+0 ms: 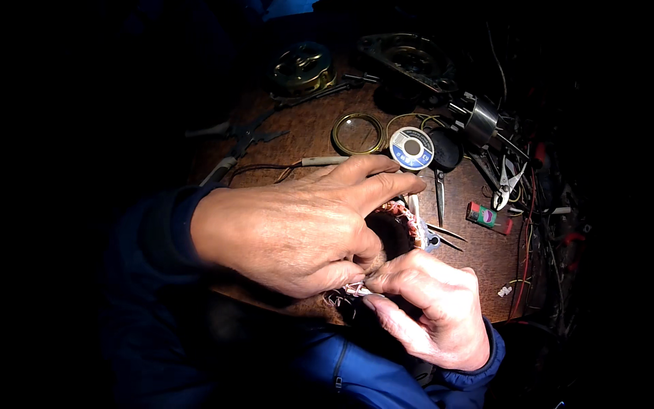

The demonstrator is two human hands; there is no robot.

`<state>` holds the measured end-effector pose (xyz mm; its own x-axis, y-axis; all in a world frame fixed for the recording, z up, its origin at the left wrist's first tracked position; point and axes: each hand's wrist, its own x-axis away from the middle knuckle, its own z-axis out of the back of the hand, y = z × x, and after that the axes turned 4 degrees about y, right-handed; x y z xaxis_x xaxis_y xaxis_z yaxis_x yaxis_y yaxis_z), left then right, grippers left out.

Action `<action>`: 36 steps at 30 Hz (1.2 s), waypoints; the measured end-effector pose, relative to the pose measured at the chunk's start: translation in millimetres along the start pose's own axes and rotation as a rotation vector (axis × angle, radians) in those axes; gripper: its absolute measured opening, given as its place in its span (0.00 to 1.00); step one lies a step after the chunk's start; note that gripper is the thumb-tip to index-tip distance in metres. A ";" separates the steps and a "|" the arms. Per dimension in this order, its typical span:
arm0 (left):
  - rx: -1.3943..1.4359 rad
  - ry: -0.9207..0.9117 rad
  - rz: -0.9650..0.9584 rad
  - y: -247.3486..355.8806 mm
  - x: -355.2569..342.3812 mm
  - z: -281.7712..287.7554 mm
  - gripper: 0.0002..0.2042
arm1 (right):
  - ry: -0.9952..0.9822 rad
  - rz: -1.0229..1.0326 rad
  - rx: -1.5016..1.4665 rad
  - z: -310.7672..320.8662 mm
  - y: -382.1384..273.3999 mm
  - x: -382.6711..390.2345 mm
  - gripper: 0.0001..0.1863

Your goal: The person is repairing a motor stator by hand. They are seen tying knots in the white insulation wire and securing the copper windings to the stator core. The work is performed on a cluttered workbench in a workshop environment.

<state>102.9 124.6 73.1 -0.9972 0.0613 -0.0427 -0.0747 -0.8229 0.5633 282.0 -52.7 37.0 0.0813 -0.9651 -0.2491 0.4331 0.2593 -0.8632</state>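
Observation:
A wound motor stator point(411, 219), a ring with reddish copper coils and pale lacing around a dark opening, sits near the table's front edge. My left hand point(293, 228) lies across it and hides much of its left side. Two of its fingers stretch over the far rim, while the thumb and a bent finger press on the near coils. From the right, my right hand point(439, 303) pinches at the near winding beside my left thumb. Between the hands show white-laced coils point(355, 290) and loose thin ends. What exactly the right fingertips grip is hidden.
Beyond the hands lie a solder spool point(428, 157), a brass-rimmed magnifier point(338, 135) and a cable point(323, 161). Scissors point(440, 198), a lighter point(487, 217), pliers point(507, 183) and a metal motor part point(482, 120) are right. A brass-coloured housing point(302, 68) stands at the back.

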 end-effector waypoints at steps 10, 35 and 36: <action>0.086 0.038 0.000 -2.3 -4.1 -4.1 0.08 | 0.059 -0.003 -0.014 -4.8 2.8 3.4 0.08; 0.799 1.204 0.183 35.1 25.1 106.1 0.07 | 0.129 0.081 -0.028 -13.3 10.5 5.4 0.05; 0.741 1.257 0.184 38.1 25.6 110.6 0.07 | 0.143 0.091 -0.024 -12.6 15.1 6.5 0.05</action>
<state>74.4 157.3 184.8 -0.3656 -0.8496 -0.3801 -0.3190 -0.2692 0.9087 277.7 -54.6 16.8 -0.0099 -0.9227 -0.3854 0.4083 0.3481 -0.8439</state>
